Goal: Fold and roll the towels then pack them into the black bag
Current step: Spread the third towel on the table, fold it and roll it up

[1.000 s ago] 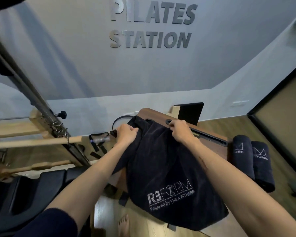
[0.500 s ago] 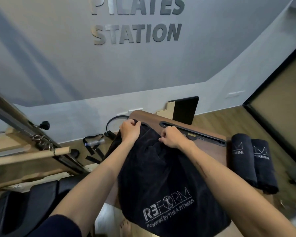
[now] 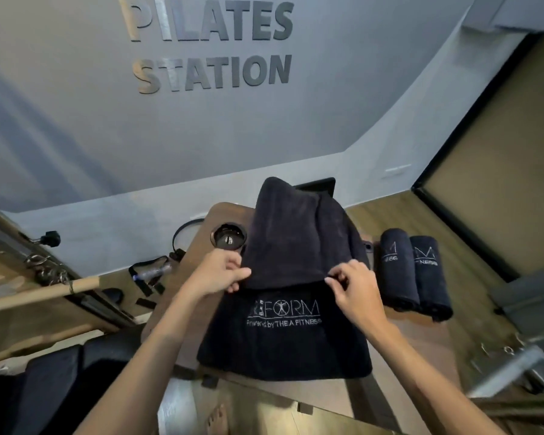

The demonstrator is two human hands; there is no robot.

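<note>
Right now a dark towel (image 3: 283, 334) lies spread on the brown wooden table (image 3: 415, 346), and its far part is folded back toward the person, so a thick flap covers the top half. White letters on the towel show just below the edge of that flap. The left hand (image 3: 223, 273) pinches the left corner of the flap between thumb and fingers. The right hand (image 3: 355, 291) is at the right corner, with its fingers curled and its fingertips (image 3: 330, 279) on the edge of the cloth; it looks like a light pinch there too. Both hands are near the middle of the towel, one on each side.

To the right, two rolled towels (image 3: 416, 274) lie side by side, touching each other, with white marks on them. A round hole (image 3: 230, 240) in the table sits just beside the towel's left edge, near the left hand. Behind it all is a grey wall with big letters (image 3: 212, 45) that say PILATES STATION. A bare foot (image 3: 217, 420) shows on the floor below the table edge. I cannot see a black bag anywhere.
</note>
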